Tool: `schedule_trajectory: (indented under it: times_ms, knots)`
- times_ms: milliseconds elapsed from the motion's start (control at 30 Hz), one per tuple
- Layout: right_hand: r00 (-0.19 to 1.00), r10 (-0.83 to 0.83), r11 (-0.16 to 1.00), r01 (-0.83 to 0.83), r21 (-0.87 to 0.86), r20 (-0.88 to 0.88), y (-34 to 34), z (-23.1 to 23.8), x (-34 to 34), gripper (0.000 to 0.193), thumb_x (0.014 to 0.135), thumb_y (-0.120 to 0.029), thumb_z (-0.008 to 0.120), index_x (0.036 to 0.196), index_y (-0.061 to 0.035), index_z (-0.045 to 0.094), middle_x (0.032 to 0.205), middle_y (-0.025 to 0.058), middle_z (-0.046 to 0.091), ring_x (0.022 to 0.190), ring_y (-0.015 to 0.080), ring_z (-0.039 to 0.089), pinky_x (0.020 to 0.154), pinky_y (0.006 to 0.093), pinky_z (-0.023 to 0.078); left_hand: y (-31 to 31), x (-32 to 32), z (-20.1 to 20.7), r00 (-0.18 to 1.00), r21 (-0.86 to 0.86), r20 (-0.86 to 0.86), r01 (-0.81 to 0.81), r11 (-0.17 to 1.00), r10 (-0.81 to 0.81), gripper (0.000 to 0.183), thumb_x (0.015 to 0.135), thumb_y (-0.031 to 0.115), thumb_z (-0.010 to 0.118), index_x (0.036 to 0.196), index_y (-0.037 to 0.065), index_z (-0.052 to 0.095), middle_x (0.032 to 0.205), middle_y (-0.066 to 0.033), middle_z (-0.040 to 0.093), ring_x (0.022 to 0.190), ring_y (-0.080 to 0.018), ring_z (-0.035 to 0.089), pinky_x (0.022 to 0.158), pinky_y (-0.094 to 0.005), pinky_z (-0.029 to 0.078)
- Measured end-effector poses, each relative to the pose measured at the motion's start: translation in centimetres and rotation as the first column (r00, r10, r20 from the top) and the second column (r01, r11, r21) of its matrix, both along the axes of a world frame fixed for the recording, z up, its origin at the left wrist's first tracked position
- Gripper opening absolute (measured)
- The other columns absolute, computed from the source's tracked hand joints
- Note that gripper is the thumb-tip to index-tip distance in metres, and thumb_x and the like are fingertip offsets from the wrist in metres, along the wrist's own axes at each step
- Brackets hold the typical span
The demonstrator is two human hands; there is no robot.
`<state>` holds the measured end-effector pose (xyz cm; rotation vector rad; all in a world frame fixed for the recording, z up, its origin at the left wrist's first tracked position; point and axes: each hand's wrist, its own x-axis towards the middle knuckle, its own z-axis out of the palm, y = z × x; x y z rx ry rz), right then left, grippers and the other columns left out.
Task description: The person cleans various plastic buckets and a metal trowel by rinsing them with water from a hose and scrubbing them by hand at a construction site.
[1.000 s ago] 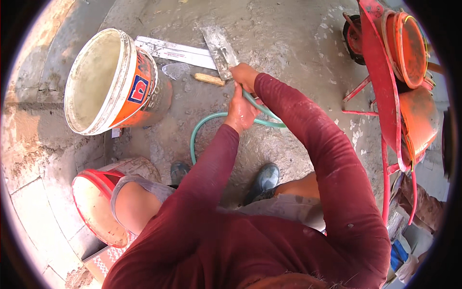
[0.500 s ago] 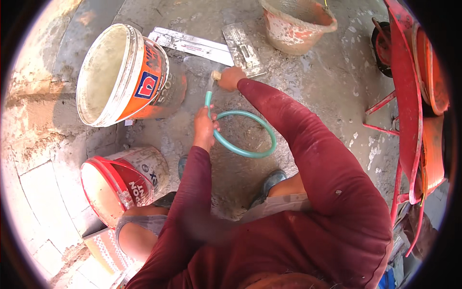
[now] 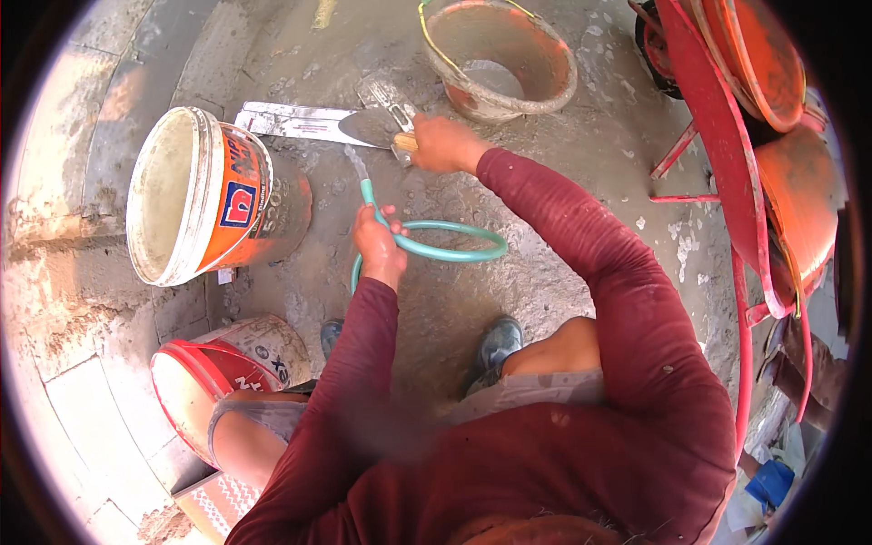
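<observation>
My left hand is closed round a green hose near its end, and the rest of the hose loops out to the right. Water runs from the hose's mouth away from me. In my right hand is a pointed trowel, gripped by its wooden handle, its wet grey blade pointing left. Beneath the blade, a long flat metal blade lies on the floor. Just beyond my right hand, partly covered by the trowel, lies a flat steel float.
At left stand a white and orange bucket and a red-rimmed bucket. A mortar-stained tub with a little liquid inside is beyond my right hand. A red wheelbarrow stands at right beside orange tubs. The floor is wet.
The trowel's blade has turned and now shows broadly over the long metal blade. The hose end now points up and left, with water plainly running. The whole view has shifted.
</observation>
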<state>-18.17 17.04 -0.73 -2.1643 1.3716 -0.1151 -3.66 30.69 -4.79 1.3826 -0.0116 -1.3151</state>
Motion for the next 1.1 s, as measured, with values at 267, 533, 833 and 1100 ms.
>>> schedule_trajectory:
  times_ms: [267,533,833,1100]
  knots:
    - [0.887,-0.355,0.902,0.408,-0.142,0.295,8.3,6.4,-8.3,0.035,0.086,-0.025,0.058,0.109,0.0,0.057,0.094,0.0264,0.066,0.09,0.0438,0.064,0.079,0.0503,0.05,-1.0,-4.2,4.3,0.946,-0.206,-0.015,0.314,0.927,-0.323,0.043,0.097,0.021,0.04,0.137,0.007,0.041,0.07,-0.0016,0.046,0.042,-0.0104,0.036,0.039,-0.0277,0.034]
    - [0.815,-0.577,0.806,0.559,-0.194,-0.051,6.5,6.3,-18.1,0.04,0.087,-0.031,0.056,0.109,0.0026,0.062,0.091,0.0283,0.066,0.091,0.045,0.064,0.082,0.0506,0.05,-9.0,-8.9,5.5,0.803,-0.103,0.116,0.595,0.797,-0.585,0.034,0.093,0.031,0.056,0.113,0.005,0.049,0.074,-0.0013,0.047,0.049,-0.0119,0.041,0.047,-0.0301,0.039]
    - [0.86,-0.337,0.932,0.362,-0.009,-0.383,6.1,6.7,-13.9,0.039,0.09,-0.033,0.051,0.102,0.0012,0.066,0.1,0.0252,0.067,0.095,0.0403,0.065,0.084,0.0476,0.052,-20.9,-8.6,2.6,0.423,-0.005,0.811,0.696,0.718,-0.405,0.027,0.082,0.019,0.071,0.095,-0.002,0.06,0.074,-0.0109,0.062,0.058,-0.0189,0.058,0.05,-0.0366,0.046]
    - [0.845,-0.3,0.952,0.235,-0.197,-0.443,1.5,10.9,-13.9,0.035,0.092,-0.03,0.05,0.105,-0.001,0.065,0.1,0.0223,0.068,0.091,0.0362,0.067,0.078,0.0457,0.053,-26.5,0.4,11.4,0.121,0.141,0.93,0.754,0.641,-0.346,0.039,0.078,0.031,0.071,0.098,-0.002,0.063,0.094,-0.0234,0.068,0.09,-0.0379,0.066,0.077,-0.0442,0.05]
